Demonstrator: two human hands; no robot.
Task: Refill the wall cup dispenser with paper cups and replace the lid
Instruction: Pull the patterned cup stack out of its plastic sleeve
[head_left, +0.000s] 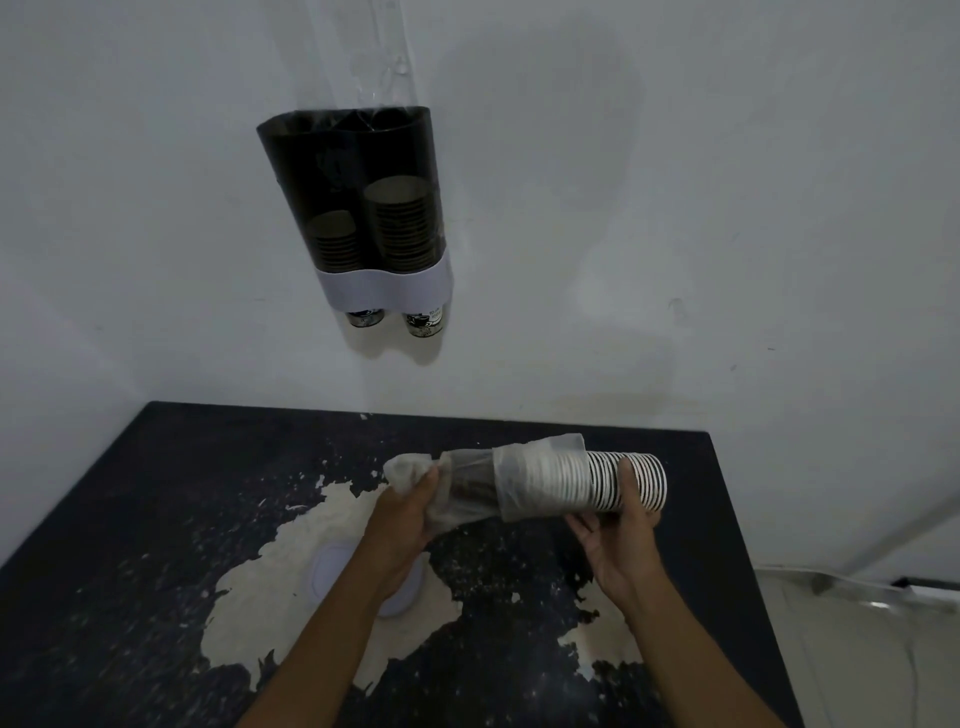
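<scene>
Plastic sleeve (470, 486) bunched in left hand (410, 512); right hand (621, 530) seemingly grips cup stack (602, 480)

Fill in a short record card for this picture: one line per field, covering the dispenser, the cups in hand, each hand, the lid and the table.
dispenser: dark twin-tube wall cup dispenser, top open, both tubes partly filled, right stack higher
cups in hand: stack of paper cups held sideways, half out of its plastic sleeve
left hand: grips the sleeve's bunched end
right hand: holds the bare end of the stack
lid: white lid lying on the table, partly hidden by the left forearm
table: black, with peeled patches
</scene>
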